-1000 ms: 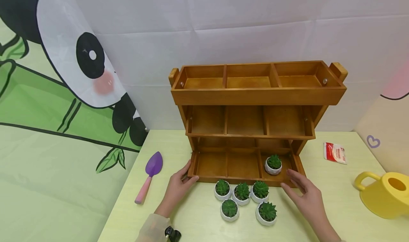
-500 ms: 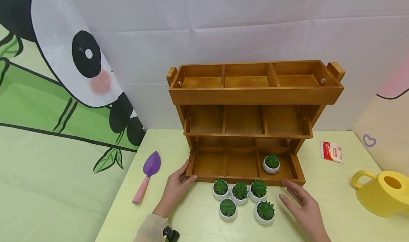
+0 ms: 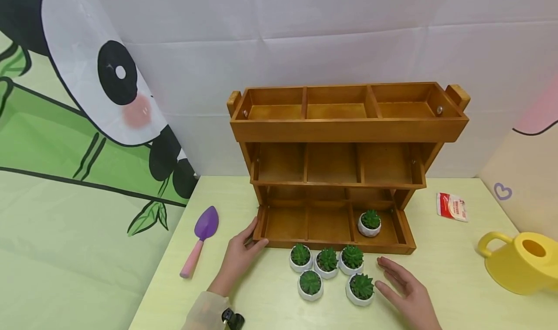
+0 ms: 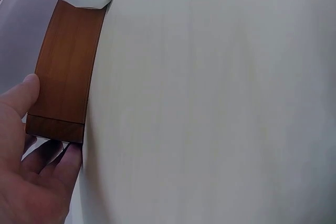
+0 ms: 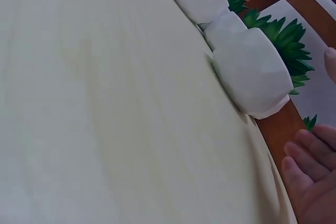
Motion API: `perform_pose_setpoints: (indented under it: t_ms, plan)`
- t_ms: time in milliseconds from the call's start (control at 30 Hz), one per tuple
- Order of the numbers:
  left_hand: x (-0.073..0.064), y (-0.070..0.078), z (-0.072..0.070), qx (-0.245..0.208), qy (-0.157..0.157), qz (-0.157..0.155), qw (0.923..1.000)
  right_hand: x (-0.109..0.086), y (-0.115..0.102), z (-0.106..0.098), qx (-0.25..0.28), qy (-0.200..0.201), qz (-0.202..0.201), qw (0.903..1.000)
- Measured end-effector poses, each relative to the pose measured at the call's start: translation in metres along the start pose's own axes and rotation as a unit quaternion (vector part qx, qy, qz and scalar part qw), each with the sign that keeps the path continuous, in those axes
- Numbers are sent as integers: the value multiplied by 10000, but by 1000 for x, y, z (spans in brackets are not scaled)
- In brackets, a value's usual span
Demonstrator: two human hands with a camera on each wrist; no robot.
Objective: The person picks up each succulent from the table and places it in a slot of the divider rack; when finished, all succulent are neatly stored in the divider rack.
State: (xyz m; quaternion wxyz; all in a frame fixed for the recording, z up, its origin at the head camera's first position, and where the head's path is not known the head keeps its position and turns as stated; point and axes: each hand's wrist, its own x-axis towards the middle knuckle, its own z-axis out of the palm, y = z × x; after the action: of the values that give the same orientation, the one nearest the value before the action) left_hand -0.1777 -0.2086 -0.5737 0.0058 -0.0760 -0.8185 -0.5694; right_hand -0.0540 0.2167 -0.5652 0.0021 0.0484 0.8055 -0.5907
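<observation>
A brown wooden three-tier plant stand (image 3: 348, 132) stands at the back of the table. My left hand (image 3: 237, 261) holds the left front corner of its bottom tier, thumb on the front board (image 4: 65, 66) and fingers round the end. One potted succulent (image 3: 369, 224) sits in the right compartment of that tier. Several more succulents in white pots stand in front of it. My right hand (image 3: 407, 292) is just right of the front-right succulent (image 3: 361, 289), fingers apart and relaxed, holding nothing. In the right wrist view its fingers (image 5: 304, 161) overlap the stand's front board.
A purple trowel with a pink handle (image 3: 192, 259) lies on the left of the table (image 3: 170, 291). To the right are a red-and-white packet (image 3: 452, 207) and a yellow watering can (image 3: 519, 267). A printed cloth (image 3: 331, 34) hangs behind the stand.
My right hand has moved left and toward me, away from the stand's right front corner to beside the front-right succulent. The left hand keeps its hold on the left corner.
</observation>
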Motion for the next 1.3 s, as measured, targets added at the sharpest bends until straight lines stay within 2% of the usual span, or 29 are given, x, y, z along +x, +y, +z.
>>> perform_pose_setpoints:
  t_ms: [167,333,533,867,1100,1300]
  plan:
    - [-1,1,-1,-5,-5,-7,10000,-4,0,5,306,-178,-19,9994]
    - [-1,0,-1,-12,2,10,10000,-7,-4,11,456,-331,132,9983]
    - [-1,-1,0,5,12,17,10000,-10,-4,17,657,-350,19,9972]
    - [-1,0,0,-55,14,4,10000,-11,-6,24,432,-458,741,9953]
    - [-1,-2,1,-51,43,-10,10000,-12,-7,27,130,-553,834,9949]
    - [0,-1,1,-10,59,-36,10000,-12,-6,28,-71,-572,753,9955]
